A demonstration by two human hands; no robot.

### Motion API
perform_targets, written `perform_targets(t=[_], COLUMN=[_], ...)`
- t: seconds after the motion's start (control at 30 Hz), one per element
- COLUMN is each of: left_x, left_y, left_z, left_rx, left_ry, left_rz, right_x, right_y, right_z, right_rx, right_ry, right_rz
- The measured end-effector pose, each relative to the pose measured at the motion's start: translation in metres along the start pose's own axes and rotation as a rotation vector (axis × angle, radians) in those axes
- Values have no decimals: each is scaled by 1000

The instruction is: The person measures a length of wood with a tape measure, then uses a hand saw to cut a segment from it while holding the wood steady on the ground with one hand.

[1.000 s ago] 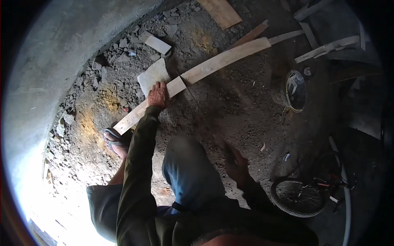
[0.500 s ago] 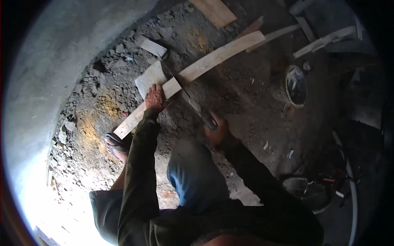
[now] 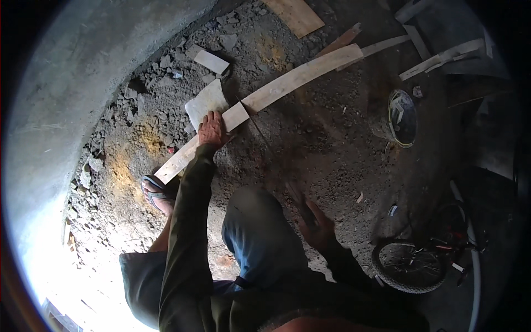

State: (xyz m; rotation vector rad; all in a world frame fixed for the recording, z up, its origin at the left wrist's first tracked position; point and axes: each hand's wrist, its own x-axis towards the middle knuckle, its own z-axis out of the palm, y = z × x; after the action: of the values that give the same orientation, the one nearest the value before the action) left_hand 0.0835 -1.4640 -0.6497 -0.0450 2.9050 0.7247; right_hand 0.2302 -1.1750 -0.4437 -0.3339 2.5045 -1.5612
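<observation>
A long pale wooden plank (image 3: 301,77) runs slantwise across the dirt from lower left to upper right. My left hand (image 3: 212,131) bears down on its near part, fingers closed over the wood. Both my left palm and the plank's underside are hidden. My right hand (image 3: 317,226) grips the dark handle of a handsaw (image 3: 267,145), back near my right knee. The saw's thin blade reaches up and left, its far end at a dark line across the plank. My sandaled left foot (image 3: 157,195) is against the plank's lower end. Beside my left fingers lies a pale flat slab (image 3: 207,104).
A pale block (image 3: 211,62) lies beyond the slab. Farther right stand a bucket (image 3: 402,119) and a bicycle wheel (image 3: 409,266) beside a grey pipe (image 3: 474,260). More boards (image 3: 296,16) lie at the back. A concrete wall or ledge (image 3: 83,83) curves along the left.
My right hand has drawn the saw back toward me, down and to the right. My left hand and the plank have kept their places.
</observation>
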Motion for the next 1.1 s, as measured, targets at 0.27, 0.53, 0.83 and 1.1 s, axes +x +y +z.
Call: perform_targets(t=[0.27,0.53,0.83,1.1], left_x=[5,14,-5,-1], left_y=[2,24,-5,-9], left_z=[4,1,0,5], left_rx=[19,-42,26,-12], left_ry=[47,66,114,45], left_rz=[60,47,20,9], right_x=[109,111,58,5], right_y=[2,33,15,16], right_z=[46,32,17,-3], right_rx=[-72,-114,-95,-303], right_ry=[-30,-35,-95,-170], right_rz=[74,103,126,175])
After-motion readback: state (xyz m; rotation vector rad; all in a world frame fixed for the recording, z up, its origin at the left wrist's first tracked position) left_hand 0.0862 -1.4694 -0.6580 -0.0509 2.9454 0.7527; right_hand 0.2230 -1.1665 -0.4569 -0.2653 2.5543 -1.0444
